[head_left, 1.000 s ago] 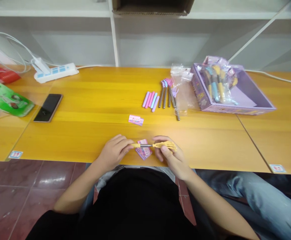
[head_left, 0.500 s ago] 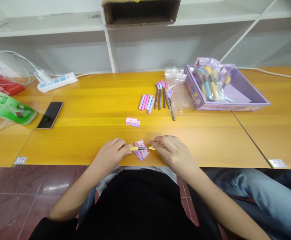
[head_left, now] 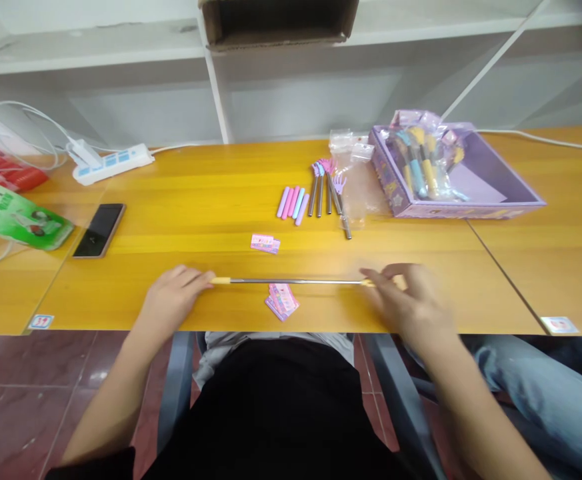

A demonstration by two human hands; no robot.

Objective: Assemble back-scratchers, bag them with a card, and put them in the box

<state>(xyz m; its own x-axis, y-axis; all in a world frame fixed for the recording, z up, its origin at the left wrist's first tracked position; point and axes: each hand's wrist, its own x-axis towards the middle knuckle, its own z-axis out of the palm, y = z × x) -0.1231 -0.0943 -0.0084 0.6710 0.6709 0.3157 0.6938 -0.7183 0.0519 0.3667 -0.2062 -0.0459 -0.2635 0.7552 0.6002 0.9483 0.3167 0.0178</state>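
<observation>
A yellow telescopic back scratcher (head_left: pixel 298 281) is stretched out lengthwise above the table's front part, its thin metal rod showing between my hands. My left hand (head_left: pixel 175 297) is closed on the yellow handle end. Blurred by motion, my right hand (head_left: pixel 411 297) grips the yellow head end, most of which its fingers hide. Below the rod lie several pink and purple cards (head_left: pixel 282 303). Farther back is a second small stack of cards (head_left: pixel 265 244). Beyond it, loose pink, purple and blue handles (head_left: pixel 293 203) lie beside several metal rods with hand-shaped heads (head_left: pixel 328 190).
A purple box (head_left: pixel 471 211) holding bagged back scratchers stands at back right, with clear plastic bags (head_left: pixel 355 173) beside it. On the left are a phone (head_left: pixel 99 231), a power strip (head_left: pixel 115 165) and a green bottle (head_left: pixel 18 213). Another person's jeans-clad leg (head_left: pixel 535 377) shows at right.
My hands have moved apart, left hand leftward and right hand rightward. The back scratcher's rod, short before, is now drawn out long between them.
</observation>
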